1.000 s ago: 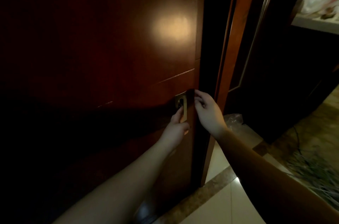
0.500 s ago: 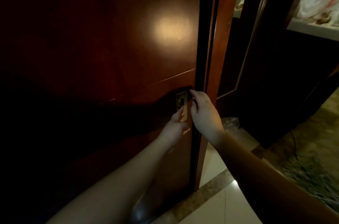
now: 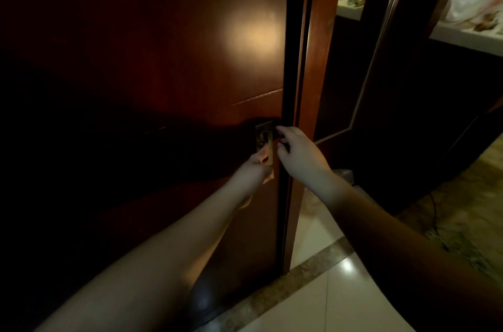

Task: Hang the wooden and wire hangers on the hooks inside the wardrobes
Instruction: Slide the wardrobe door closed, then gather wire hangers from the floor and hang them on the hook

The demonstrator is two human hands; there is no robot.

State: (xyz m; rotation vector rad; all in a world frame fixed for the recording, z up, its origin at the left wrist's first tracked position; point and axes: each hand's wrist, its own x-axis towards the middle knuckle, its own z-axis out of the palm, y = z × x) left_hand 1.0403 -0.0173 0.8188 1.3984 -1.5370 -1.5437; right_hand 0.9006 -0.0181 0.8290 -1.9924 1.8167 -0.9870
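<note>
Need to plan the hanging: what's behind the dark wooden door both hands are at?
Nothing usable: the door shows only a narrow black gap along its right edge. Left hand and right hand are at the brass lock plate. Hooks and hangers are not visible.
</note>
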